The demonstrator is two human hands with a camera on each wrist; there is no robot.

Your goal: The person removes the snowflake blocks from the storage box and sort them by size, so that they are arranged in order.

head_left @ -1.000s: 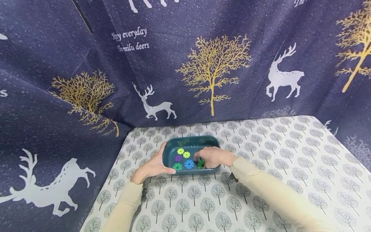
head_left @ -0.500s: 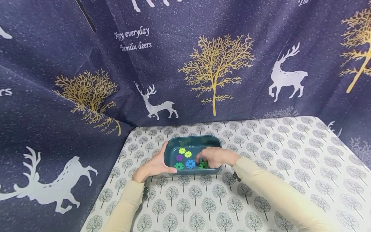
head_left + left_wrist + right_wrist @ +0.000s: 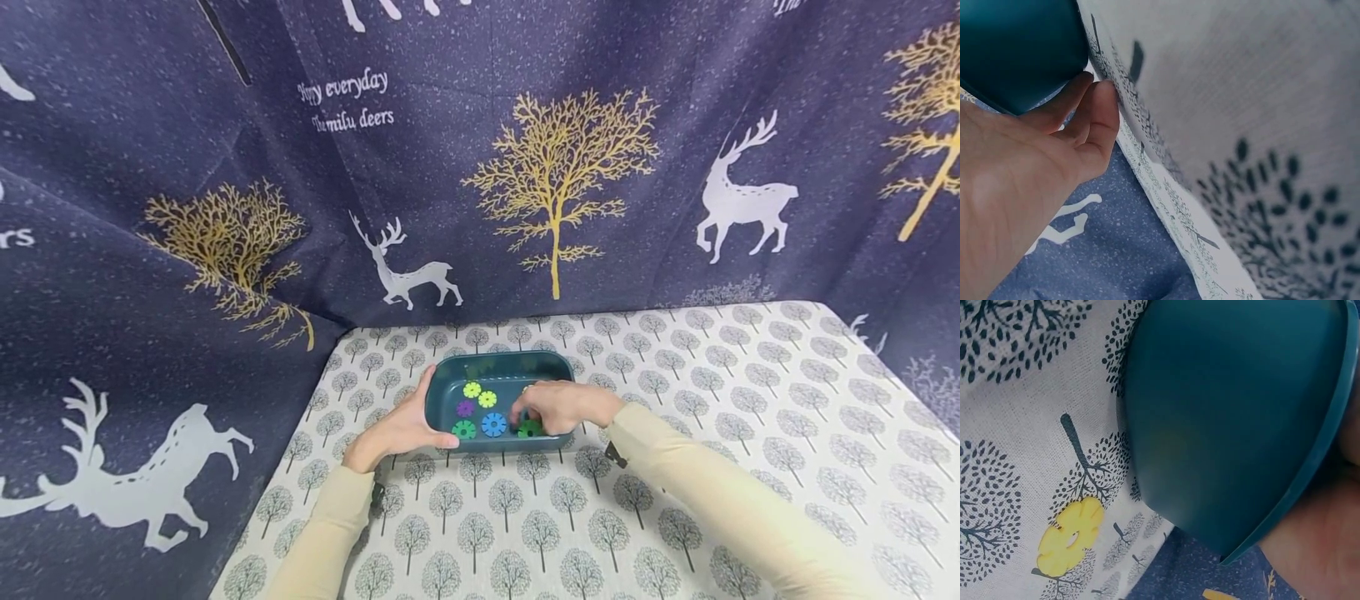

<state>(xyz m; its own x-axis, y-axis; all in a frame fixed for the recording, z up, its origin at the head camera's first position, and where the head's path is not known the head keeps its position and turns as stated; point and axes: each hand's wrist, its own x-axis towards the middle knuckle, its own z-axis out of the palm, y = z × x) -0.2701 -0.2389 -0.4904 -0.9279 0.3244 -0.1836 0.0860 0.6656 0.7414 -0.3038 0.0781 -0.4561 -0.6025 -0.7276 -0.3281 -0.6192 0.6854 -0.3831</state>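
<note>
In the head view a dark teal bin (image 3: 517,365) stands on the tablecloth. My left hand (image 3: 401,429) grips its left end, thumb along the front rim, fingers around the outer side. Inside lie notched plastic discs: two yellow-green discs (image 3: 487,399), a purple disc (image 3: 465,408), a green disc (image 3: 464,430) at front left and a blue disc (image 3: 493,425). My right hand (image 3: 558,406) reaches into the right end, bent fingers at another green disc (image 3: 529,428), partly covering it. Whether they pinch it is unclear. The right wrist view shows mostly the bin's outer wall (image 3: 1229,412).
A yellow notched disc (image 3: 1071,537) lies on the cloth outside the bin in the right wrist view; the head view does not show it. The tree-patterned tablecloth (image 3: 510,508) runs back to a dark blue curtain (image 3: 480,183) with deer and trees.
The right fingers have shifted slightly at the right-hand green disc, which showed more fully half a second ago. The left hand keeps its hold on the bin. The head view has swung a little.
</note>
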